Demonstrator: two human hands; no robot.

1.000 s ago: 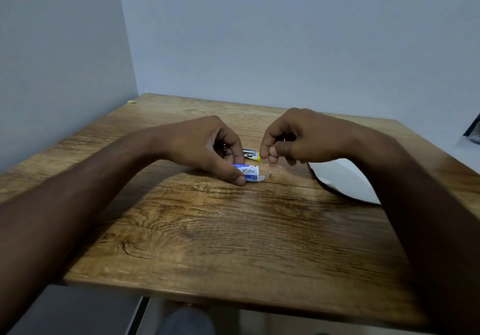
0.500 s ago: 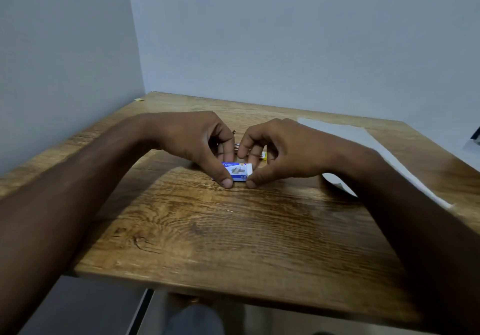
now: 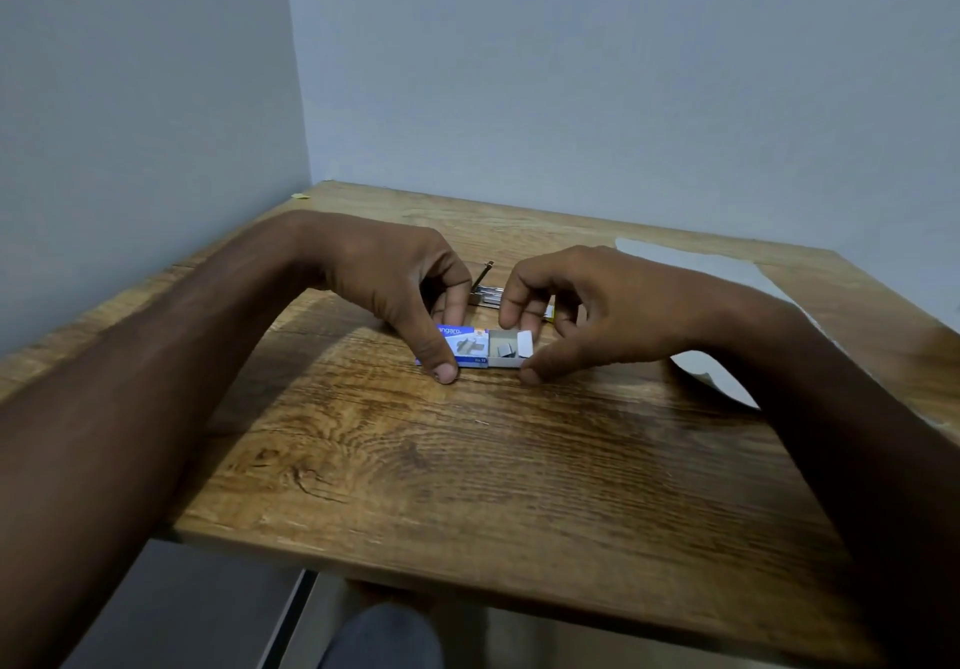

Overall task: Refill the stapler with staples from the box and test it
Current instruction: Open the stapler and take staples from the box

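A small blue and white staple box (image 3: 470,345) lies on the wooden table (image 3: 467,460). Its inner tray (image 3: 511,345) is slid out to the right, and grey staples show inside. My left hand (image 3: 395,284) pinches the blue sleeve between thumb and fingers. My right hand (image 3: 576,310) grips the tray's right end, thumb at the front, fingers at the back. Just behind the box lies the stapler (image 3: 485,292), metal, opened, with a yellow part mostly hidden by my right hand.
A white sheet of paper (image 3: 727,273) lies at the right, partly under my right forearm. Grey walls close the table at the back and left. The near table edge runs across the lower frame, with my knee below it.
My right hand came down from above the stapler onto the box and pulled the inner tray out to the right. My left hand has kept hold of the sleeve.
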